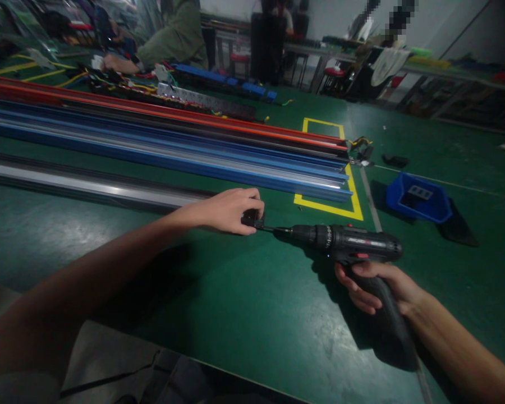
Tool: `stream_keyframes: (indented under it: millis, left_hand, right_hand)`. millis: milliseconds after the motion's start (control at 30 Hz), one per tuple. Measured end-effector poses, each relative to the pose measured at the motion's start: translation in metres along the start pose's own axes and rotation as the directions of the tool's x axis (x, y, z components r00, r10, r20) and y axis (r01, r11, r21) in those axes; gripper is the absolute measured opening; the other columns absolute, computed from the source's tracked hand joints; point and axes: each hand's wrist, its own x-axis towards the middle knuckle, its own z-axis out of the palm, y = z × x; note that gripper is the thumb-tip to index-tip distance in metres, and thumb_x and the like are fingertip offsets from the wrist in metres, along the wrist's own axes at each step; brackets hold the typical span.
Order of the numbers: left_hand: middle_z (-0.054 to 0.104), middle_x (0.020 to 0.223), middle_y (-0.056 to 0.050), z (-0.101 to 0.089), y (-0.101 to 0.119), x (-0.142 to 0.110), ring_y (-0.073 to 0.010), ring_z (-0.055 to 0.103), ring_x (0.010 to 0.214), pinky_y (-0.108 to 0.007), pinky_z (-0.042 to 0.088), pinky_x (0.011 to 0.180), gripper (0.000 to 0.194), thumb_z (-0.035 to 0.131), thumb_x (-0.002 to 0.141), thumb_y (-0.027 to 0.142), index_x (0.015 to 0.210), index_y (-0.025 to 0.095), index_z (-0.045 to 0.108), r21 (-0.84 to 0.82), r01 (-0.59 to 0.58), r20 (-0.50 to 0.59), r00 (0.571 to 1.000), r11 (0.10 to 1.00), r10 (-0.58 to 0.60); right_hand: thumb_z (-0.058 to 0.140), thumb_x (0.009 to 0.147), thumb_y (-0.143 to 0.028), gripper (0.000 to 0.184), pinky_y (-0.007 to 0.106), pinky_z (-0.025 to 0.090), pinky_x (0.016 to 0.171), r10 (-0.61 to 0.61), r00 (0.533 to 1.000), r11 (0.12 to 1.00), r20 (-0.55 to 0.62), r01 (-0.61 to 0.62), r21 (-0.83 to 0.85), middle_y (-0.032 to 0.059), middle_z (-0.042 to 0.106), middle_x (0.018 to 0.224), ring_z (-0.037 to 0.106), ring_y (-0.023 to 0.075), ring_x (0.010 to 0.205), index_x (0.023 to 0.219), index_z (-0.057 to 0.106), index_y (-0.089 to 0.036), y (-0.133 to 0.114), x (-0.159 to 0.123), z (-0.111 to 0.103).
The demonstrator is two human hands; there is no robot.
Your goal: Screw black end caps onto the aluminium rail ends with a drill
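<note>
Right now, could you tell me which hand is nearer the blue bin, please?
Right: the right hand, holding the drill, is this side of the blue bin; the left hand is farther away, leftward.

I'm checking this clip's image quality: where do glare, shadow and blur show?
Head view: glare streaks the metal bar and dapples the green tabletop; head view: a dark shadow spreads below the power drill; head view: the co-worker's sleeve looks soft; head view: blocky pixelation hides detail at upper right.
</note>
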Motion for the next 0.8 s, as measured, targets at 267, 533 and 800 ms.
stream_keyframes:
  millis: [267, 533, 800]
  left_hand:
    - [0.057, 0.109, -0.005, -0.0002, -0.0007, 0.0001, -0.0184, 0.057, 0.089, -0.029, 0.041, 0.077, 0.027, 0.070, 0.083, 0.042, 0.101, 0.023, 0.067, 0.010, -0.002, 0.006, 1.000, 1.000, 0.002]
    - [0.057, 0.109, -0.004, -0.0005, 0.0002, 0.0001, -0.0184, 0.058, 0.090, -0.029, 0.041, 0.078, 0.027, 0.070, 0.083, 0.042, 0.102, 0.023, 0.067, 0.002, -0.004, 0.002, 1.000, 1.000, 0.004]
    - [0.056, 0.108, -0.004, 0.0001, 0.0000, 0.0009, -0.0181, 0.058, 0.089, -0.029, 0.042, 0.078, 0.026, 0.070, 0.082, 0.041, 0.101, 0.023, 0.067, 0.010, -0.012, -0.008, 1.000, 1.000, 0.012]
  right_hand:
    - [0.065, 0.091, -0.023, 0.021, 0.021, 0.055, 0.047, 0.015, 1.000, 0.999, -0.009, -0.014, 0.029, 0.0058, 0.067, 0.076, 0.054, 0.0055, 0.042, 0.100, 0.075, -0.007, -0.0015, -0.0009, 0.0021]
    - [0.062, 0.092, -0.021, 0.022, 0.021, 0.055, 0.047, -0.001, 1.000, 1.000, -0.002, 0.001, 0.028, 0.0064, 0.066, 0.077, 0.054, 0.0056, 0.043, 0.101, 0.074, -0.006, -0.0019, -0.0006, 0.0023]
    - [0.062, 0.092, -0.024, 0.023, 0.020, 0.052, 0.047, -0.007, 1.000, 1.000, 0.027, 0.007, -0.020, 0.0066, 0.065, 0.081, 0.050, 0.0041, 0.042, 0.103, 0.073, -0.007, -0.0025, 0.0016, 0.0030]
